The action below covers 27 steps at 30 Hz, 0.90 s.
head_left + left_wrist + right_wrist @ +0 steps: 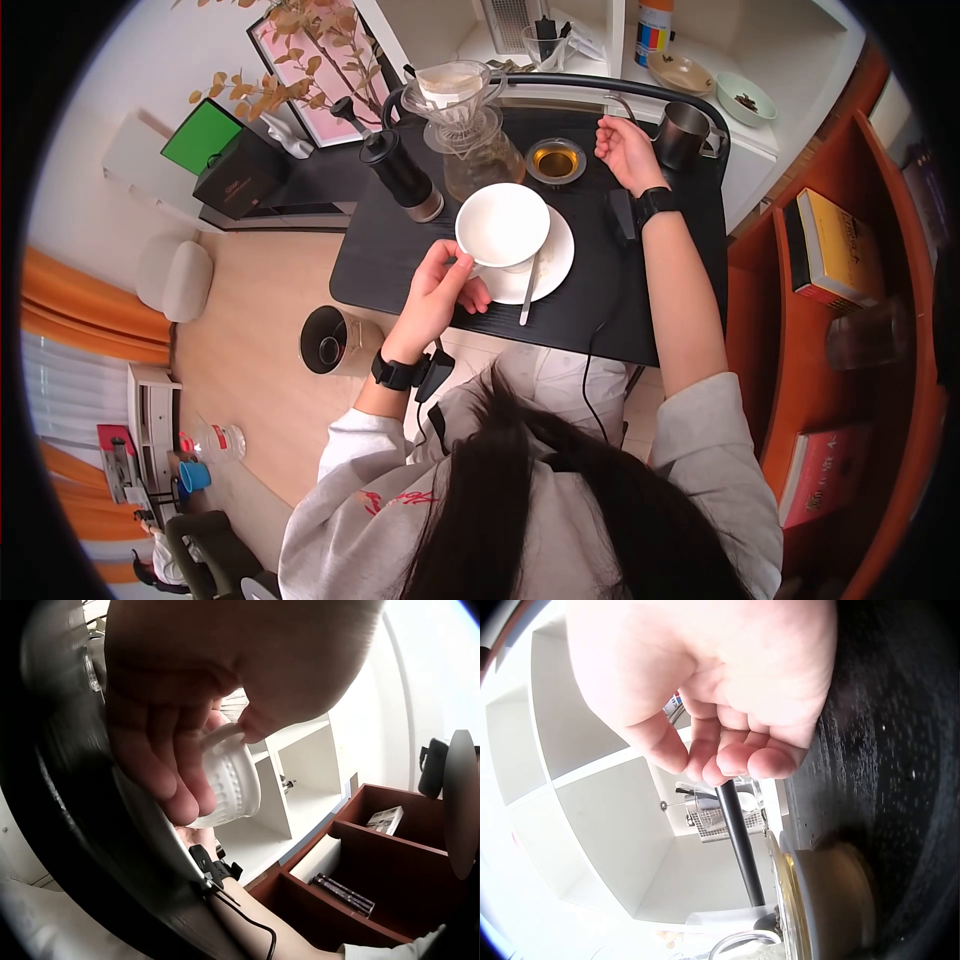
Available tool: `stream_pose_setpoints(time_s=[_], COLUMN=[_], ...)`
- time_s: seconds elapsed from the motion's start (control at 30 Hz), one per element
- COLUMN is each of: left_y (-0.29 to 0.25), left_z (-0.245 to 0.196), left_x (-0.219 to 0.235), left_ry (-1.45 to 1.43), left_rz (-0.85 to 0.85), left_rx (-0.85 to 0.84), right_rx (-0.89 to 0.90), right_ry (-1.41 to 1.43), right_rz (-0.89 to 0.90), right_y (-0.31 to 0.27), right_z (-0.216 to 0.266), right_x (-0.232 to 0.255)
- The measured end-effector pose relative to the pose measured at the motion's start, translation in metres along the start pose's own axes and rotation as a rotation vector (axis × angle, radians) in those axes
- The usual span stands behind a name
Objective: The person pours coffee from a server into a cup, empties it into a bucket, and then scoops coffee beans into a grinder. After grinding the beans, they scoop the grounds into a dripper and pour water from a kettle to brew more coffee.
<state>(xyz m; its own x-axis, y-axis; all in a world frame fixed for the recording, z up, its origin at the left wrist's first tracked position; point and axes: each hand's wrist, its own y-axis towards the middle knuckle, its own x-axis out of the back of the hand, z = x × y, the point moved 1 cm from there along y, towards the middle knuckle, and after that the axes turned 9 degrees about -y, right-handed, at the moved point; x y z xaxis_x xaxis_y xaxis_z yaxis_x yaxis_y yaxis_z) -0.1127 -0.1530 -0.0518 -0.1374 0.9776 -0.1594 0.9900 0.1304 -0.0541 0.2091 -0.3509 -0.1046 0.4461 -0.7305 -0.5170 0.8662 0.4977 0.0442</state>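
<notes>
My left hand [437, 288] pinches the handle of a white cup [503, 222], tipped so its open mouth faces the head camera. In the left wrist view the thumb and fingers close on the cup's handle [223, 735]. A white saucer [562, 258] lies partly hidden under the cup, with a small spoon [528, 292] across its edge. My right hand [627, 155] holds nothing; its fingers curl loosely over the table's far right part. Nearest to it are a metal pitcher [682, 138] and a round dish with an amber middle [556, 161].
A glass server [485, 170] with a dripper [452, 95] and paper filter stands behind the cup. Left of it is a black hand grinder [398, 175]. A black rail [560, 82] edges the black table [620, 320] at the back. Cables hang from both wrists.
</notes>
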Motion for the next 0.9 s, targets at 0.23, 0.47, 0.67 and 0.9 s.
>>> stream_pose_setpoints(time_s=[0.23, 0.47, 0.67, 0.9], left_y=[-0.002, -0.001, -0.005, 0.017], left_z=[0.002, 0.004, -0.014, -0.109], left_x=[0.0, -0.004, 0.007, 0.026], left_ry=[-0.004, -0.05, 0.119, 0.283], left_rz=[0.031, 0.043, -0.086, -0.256], left_rx=[-0.032, -0.005, 0.012, -0.463], right_rx=[0.002, -0.009, -0.018, -0.115], right_ry=[-0.001, 0.004, 0.001, -0.23], right_rz=[-0.02, -0.037, -0.048, 0.04], right_y=[-0.002, -0.002, -0.003, -0.006], right_z=[0.002, 0.002, 0.003, 0.013], right_x=[-0.002, -0.002, -0.004, -0.011])
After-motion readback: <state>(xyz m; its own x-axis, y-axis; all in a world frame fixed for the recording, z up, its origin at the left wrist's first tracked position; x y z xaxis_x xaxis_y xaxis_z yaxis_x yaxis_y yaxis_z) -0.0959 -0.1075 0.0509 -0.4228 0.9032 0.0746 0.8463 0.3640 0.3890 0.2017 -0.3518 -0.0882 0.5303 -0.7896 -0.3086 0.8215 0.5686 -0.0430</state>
